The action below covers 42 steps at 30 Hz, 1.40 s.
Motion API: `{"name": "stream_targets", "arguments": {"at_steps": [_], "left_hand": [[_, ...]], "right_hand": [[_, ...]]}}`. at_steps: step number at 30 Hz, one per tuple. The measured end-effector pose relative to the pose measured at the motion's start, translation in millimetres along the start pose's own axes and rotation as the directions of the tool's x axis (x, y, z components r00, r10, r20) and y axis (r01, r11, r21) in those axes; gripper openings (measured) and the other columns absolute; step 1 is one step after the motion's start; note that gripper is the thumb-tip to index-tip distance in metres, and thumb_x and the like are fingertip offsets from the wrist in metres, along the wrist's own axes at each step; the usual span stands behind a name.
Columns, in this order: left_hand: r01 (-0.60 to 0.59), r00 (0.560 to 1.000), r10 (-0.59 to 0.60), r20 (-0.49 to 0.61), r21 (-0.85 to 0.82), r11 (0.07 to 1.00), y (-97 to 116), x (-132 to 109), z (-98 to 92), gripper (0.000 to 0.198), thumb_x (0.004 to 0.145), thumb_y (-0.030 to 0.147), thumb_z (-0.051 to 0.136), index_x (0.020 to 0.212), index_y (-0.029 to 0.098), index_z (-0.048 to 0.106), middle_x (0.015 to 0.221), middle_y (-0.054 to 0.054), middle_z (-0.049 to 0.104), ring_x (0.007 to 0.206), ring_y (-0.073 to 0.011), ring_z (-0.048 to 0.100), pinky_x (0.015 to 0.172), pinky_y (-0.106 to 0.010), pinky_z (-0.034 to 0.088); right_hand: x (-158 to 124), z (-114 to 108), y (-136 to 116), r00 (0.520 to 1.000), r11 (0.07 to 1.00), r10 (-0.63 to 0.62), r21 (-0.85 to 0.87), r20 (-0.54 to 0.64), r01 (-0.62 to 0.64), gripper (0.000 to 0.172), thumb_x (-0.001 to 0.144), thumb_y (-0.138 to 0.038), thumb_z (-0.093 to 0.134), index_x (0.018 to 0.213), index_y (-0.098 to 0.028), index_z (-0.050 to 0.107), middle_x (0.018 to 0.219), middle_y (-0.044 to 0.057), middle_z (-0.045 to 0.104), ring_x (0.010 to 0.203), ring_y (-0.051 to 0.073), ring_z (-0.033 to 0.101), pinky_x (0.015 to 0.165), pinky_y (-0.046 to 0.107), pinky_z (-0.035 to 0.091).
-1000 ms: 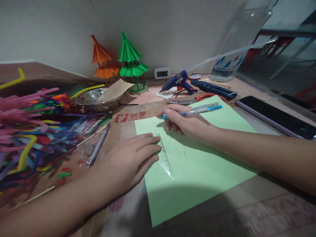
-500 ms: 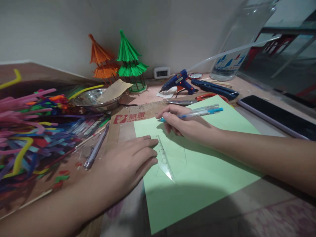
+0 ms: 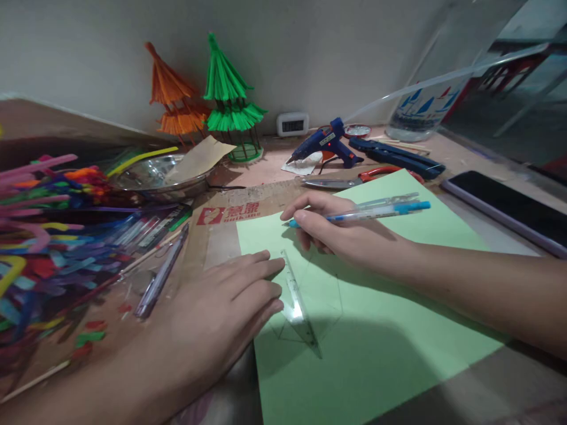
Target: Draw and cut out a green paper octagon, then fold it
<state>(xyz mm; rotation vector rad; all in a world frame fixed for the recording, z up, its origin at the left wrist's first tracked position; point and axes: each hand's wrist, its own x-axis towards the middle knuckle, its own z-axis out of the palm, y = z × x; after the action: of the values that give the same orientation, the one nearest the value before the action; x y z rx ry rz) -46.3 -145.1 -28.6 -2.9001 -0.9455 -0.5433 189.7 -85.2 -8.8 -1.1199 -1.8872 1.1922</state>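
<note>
My left hand (image 3: 234,295) lies flat with fingers stretched out. Its fingertips touch the left side of a clear triangular ruler (image 3: 295,301), which rests on a light green sheet of paper (image 3: 385,354). Between the thumb and fingers of my right hand (image 3: 328,221) is a slim clear pen (image 3: 376,211) with blue ends. Its tip points left, just above the ruler's far end; whether it touches the paper I cannot tell. Faint thin lines forming an angular outline show on the sheet around and beneath the ruler.
Pipe cleaners (image 3: 39,236) pile up at left, near a purple pen (image 3: 162,274) and a metal bowl (image 3: 150,177). Behind stand green (image 3: 228,88) and orange (image 3: 170,88) pagoda-like models. A glue gun (image 3: 321,141), scissors (image 3: 328,183), blue cutter (image 3: 394,156) and phone (image 3: 509,203) lie beyond the paper.
My view has moved slightly, so the sheet and ruler look larger and closer. Both hands keep nearly the same poses, and the pen stays in my right hand.
</note>
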Motion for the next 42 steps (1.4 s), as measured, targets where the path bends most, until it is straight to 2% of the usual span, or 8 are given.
{"name": "stream_targets", "arguments": {"at_steps": [9, 16, 33, 42], "left_hand": [[0.003, 1.0, -0.003, 0.01, 0.018, 1.0, 0.4, 1.2, -1.0, 0.027, 0.11, 0.029, 0.043, 0.102, 0.02, 0.067, 0.129, -0.008, 0.075, 0.114, -0.0302, 0.075, 0.091, -0.051, 0.066], [-0.002, 1.0, 0.002, -0.002, 0.042, 0.999, 1.4, -1.0, -0.7, 0.025, 0.11, 0.029, 0.043, 0.104, 0.02, 0.065, 0.13, -0.01, 0.075, 0.114, -0.0336, 0.075, 0.086, -0.054, 0.067], [-0.005, 1.0, 0.004, 0.012, 0.024, 1.0, 0.3, -0.6, -1.1, 0.022, 0.109, 0.029, 0.045, 0.104, 0.021, 0.065, 0.132, -0.01, 0.074, 0.118, -0.0327, 0.073, 0.091, -0.053, 0.066], [-0.001, 1.0, 0.0, 0.02, 0.023, 1.0, -1.0, -1.3, 0.1, 0.027, 0.109, 0.03, 0.044, 0.1, 0.02, 0.067, 0.131, -0.011, 0.074, 0.119, -0.033, 0.072, 0.094, -0.053, 0.064]], "right_hand": [[-1.0, -1.5, -2.0, 1.0, 1.0, -0.003, 0.002, 0.01, 0.003, 0.022, 0.102, -0.04, 0.05, 0.104, -0.02, 0.06, 0.068, -0.004, 0.061, 0.056, 0.011, 0.051, 0.05, 0.024, 0.038], [-0.2, -0.9, -1.5, 0.999, 1.0, -0.024, 0.018, 0.022, 0.024, 0.021, 0.102, -0.037, 0.05, 0.105, -0.019, 0.059, 0.069, -0.004, 0.061, 0.057, 0.011, 0.051, 0.049, 0.025, 0.035], [-0.8, -1.0, -2.2, 1.0, 1.0, -0.005, -0.007, 0.028, 0.005, 0.019, 0.102, -0.037, 0.05, 0.102, -0.02, 0.059, 0.07, -0.002, 0.062, 0.061, 0.013, 0.056, 0.054, 0.026, 0.038], [-0.3, -0.5, -1.2, 0.999, 1.0, -0.022, -0.022, 0.026, 0.022, 0.021, 0.101, -0.037, 0.052, 0.105, -0.018, 0.061, 0.07, -0.002, 0.063, 0.062, 0.013, 0.056, 0.054, 0.026, 0.038]]}}
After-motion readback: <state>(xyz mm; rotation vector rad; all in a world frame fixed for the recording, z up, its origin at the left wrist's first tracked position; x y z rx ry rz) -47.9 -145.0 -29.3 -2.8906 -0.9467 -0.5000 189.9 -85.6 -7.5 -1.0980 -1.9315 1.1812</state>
